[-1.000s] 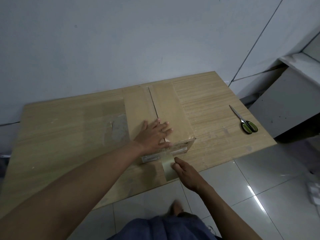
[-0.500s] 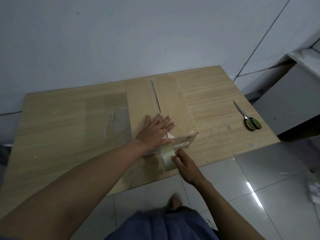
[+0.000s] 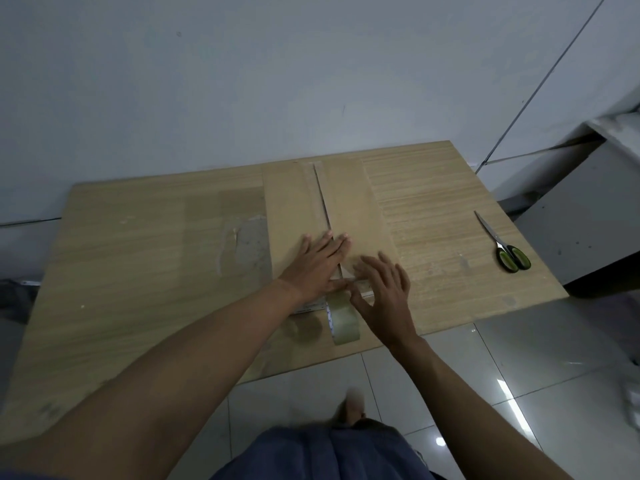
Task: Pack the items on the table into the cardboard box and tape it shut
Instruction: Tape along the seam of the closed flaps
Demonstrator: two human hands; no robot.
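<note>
The cardboard box [image 3: 349, 202] stands in the middle of the wooden table [image 3: 138, 258], its two top flaps folded shut with a narrow gap along the seam. My left hand [image 3: 315, 265] lies flat, fingers spread, on the near end of the left flap. My right hand [image 3: 381, 289] rests on the box's near top edge with fingers spread, its thumb and forefinger pressing the end of a tape strip there. The clear tape roll [image 3: 343, 318] hangs against the box's near face, below both hands.
Green-handled scissors [image 3: 504, 244] lie on the table's right side. A patch of old tape residue [image 3: 246, 244] marks the tabletop left of the box. A grey wall runs behind the table, and a grey cabinet [image 3: 588, 216] stands to the right. Tiled floor lies below.
My right hand rose from the roll on the table in front of the box to the box's near top edge, bringing the tape up. My left hand stayed flat on the flaps.
</note>
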